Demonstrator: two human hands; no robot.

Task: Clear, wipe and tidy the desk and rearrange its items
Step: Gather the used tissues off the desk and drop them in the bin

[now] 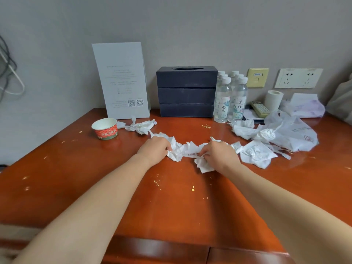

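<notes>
Crumpled white tissues (185, 149) lie in a ragged line across the middle of the red-brown desk (171, 202). My left hand (155, 149) grips the left part of that heap. My right hand (219, 155) grips the right part, with paper bunched under its fingers. More crumpled tissue (141, 126) trails off to the left toward a red and white paper cup (105, 128). Further tissues (255, 154) and a white plastic bag (293, 134) lie to the right. Small yellow crumbs (157, 181) dot the desk.
Along the wall stand a white info card (122, 80), a dark tissue box (186, 91), several water bottles (230, 98), a remote (260, 109), a paper roll (274, 100) and a tissue pack (306, 106). Wall sockets (298, 78) sit above. Cables (7, 69) hang at the left.
</notes>
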